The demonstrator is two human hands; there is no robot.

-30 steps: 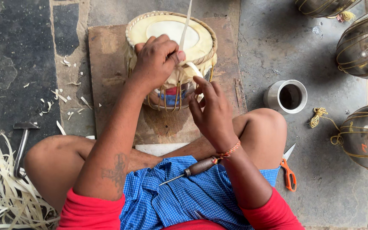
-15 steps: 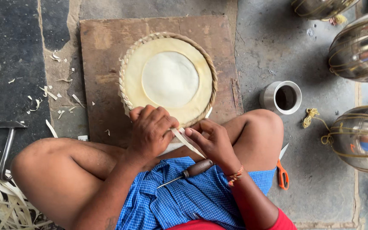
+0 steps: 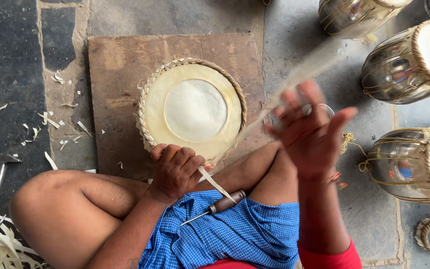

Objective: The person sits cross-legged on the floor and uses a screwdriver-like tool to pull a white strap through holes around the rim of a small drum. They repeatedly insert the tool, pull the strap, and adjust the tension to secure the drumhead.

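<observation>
Stone floor carries a wooden board (image 3: 120,99) at frame centre, with the drum head (image 3: 193,109) on it. Left hand (image 3: 175,169) pinches a pale strip (image 3: 215,182) at the drum's lower rim. Right hand (image 3: 309,132), raised and blurred, spreads wide; its grip on the strip is hard to make out.

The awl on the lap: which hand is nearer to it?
Left. The left hand grips the drum rim just above the awl; the right hand is raised off to its right, pulling the strip.
</observation>
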